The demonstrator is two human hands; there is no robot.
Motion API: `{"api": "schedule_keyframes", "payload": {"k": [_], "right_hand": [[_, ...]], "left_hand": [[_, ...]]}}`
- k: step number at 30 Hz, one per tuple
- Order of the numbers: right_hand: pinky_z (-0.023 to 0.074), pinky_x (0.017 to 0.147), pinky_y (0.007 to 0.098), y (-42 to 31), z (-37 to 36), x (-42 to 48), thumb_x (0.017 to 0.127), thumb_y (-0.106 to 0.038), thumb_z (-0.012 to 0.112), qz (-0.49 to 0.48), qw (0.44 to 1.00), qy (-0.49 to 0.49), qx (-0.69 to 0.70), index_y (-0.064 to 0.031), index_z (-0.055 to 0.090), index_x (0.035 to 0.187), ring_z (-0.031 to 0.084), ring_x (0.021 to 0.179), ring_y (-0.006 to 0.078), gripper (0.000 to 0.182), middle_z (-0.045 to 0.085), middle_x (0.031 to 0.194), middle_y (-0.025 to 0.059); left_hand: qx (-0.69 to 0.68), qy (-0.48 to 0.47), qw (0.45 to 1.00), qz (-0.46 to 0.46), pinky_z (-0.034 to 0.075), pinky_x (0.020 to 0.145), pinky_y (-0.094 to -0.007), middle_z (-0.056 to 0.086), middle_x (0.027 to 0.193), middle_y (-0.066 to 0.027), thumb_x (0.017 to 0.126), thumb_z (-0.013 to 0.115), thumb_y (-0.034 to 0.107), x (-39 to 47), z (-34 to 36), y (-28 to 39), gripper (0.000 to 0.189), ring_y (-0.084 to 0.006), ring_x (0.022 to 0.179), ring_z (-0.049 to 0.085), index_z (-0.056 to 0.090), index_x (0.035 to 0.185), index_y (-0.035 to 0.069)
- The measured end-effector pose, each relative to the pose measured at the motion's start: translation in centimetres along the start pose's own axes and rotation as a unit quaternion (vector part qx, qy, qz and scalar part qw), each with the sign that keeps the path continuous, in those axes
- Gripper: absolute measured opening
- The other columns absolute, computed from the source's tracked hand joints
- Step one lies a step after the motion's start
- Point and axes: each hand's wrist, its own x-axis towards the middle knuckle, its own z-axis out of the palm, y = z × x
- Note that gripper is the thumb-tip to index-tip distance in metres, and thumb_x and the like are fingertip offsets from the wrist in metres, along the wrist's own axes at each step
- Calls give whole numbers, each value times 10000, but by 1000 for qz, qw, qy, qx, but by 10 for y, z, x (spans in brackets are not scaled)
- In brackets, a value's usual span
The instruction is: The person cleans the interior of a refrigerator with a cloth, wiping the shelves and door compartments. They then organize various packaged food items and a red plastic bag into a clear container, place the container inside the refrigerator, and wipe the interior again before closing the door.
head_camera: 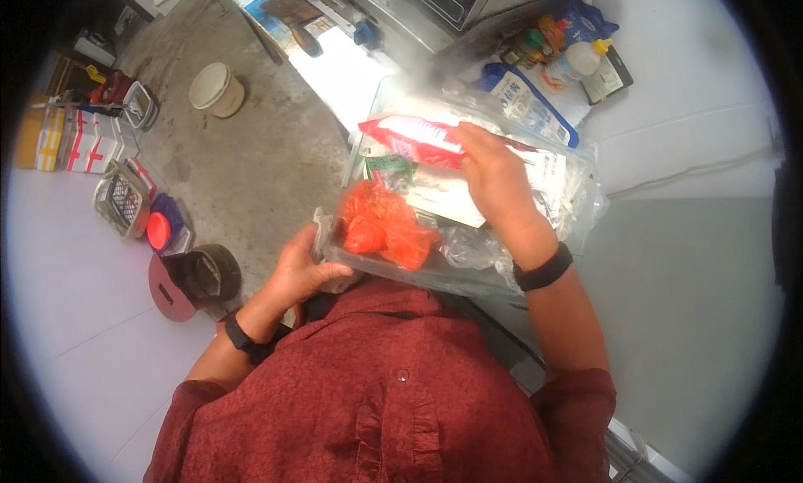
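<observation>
In front of my chest is a clear plastic bin filled with packets and bags. My left hand is at its near left corner, with a pale crumpled cloth in its grip and the thumb against the bin wall. My right hand reaches inside, fingers and thumb on the right end of a red-and-white packet. Below that packet lie a small green packet, a knotted orange plastic bag and a clear plastic bag. White printed packaging is partly covered by my right hand.
Beyond the bin, a cleaver rests on the counter beside a metal appliance. Bottles and a blue-and-white package stand against the wall. A lidded bucket, baskets and boxes occupy the floor.
</observation>
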Motion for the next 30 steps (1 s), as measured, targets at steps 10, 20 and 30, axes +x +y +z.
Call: {"api": "schedule_keyframes", "payload": {"k": [10,20,30], "right_hand": [[459,969,475,9,12,-27,756,-1,598,-70,981,-52,-176,-30,622,1106,426,1252,454,351,502,1312,160],[472,914,438,-70,74,-48,744,-53,618,-65,964,-236,105,-92,639,1080,549,1112,366,339,562,1246,128],[494,876,325,-18,1,-4,865,-50,590,213,857,-273,381,-21,626,1094,595,1016,212,234,623,1072,99]], "left_hand": [[50,14,998,27,487,824,-351,630,1015,-131,647,889,295,2,-2,-9,707,-187,957,586,528,1178,-3],[40,-2,999,18,492,793,-355,621,996,-137,658,880,297,4,-4,-8,674,-191,918,584,527,1143,-9],[24,-5,1000,17,461,882,-317,600,1079,-42,659,893,302,0,-4,-12,754,-117,1015,504,499,1228,4]]}}
